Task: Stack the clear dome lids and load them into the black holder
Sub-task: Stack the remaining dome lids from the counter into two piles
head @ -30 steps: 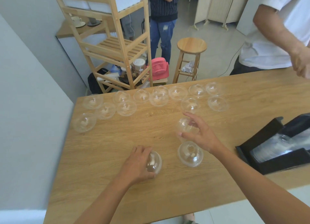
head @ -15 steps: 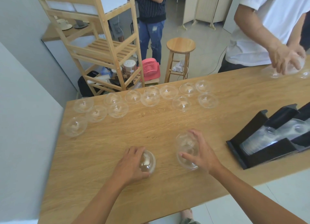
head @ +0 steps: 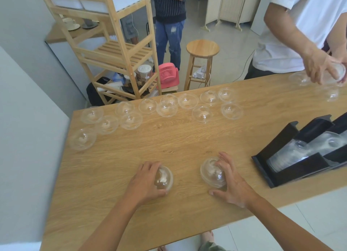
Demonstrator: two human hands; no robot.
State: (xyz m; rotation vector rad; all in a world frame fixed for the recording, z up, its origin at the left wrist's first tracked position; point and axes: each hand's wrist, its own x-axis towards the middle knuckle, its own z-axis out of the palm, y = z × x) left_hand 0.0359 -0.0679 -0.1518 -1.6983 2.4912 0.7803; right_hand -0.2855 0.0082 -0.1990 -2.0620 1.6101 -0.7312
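On a wooden table (head: 169, 143), one clear dome lid (head: 166, 177) is being cupped by the left hand (head: 144, 183), fingers curled round it. A second lid, fetched from farther off a second ago, is now being gripped by the right hand (head: 231, 183) over a nearer one, so a stack (head: 212, 172) is being started. The black holder (head: 293, 173), partly loaded, is waiting at the right, with loose lids (head: 167, 108) lying beyond.

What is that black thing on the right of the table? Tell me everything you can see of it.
The black holder is an angular, matte rack that looks like plastic, with sloping channels divided by upright walls. It rests on the wooden table near its right front edge, and the picture's edge cuts part of it off. A row of nested clear dome lids lies on its side in one channel. Nothing else touches it.
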